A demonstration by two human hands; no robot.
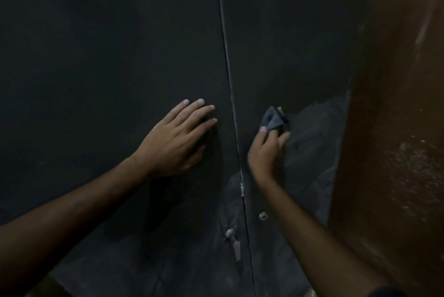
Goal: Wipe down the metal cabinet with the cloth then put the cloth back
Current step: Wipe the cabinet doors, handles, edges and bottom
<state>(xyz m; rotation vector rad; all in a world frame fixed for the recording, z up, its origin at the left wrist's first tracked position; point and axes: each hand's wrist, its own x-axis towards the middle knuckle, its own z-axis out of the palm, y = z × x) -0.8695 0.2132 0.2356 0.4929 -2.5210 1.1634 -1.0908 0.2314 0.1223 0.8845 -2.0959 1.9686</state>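
Wiping is underway — the right hand (266, 150) is gripping the cloth (272, 120) against the cabinet (96, 44)'s right door, the left hand (177, 138) pressing flat; dusty lower patches remaining.

We see a metal cabinet (108, 44) painted dark and matt, its lower right of the frame streaked with pale dusty smears. The cloth (272, 120) looks soft, grey and crumpled. The handle (234, 242) is shiny bare metal. The wall (396, 128) at right looks rough, brown, speckled.
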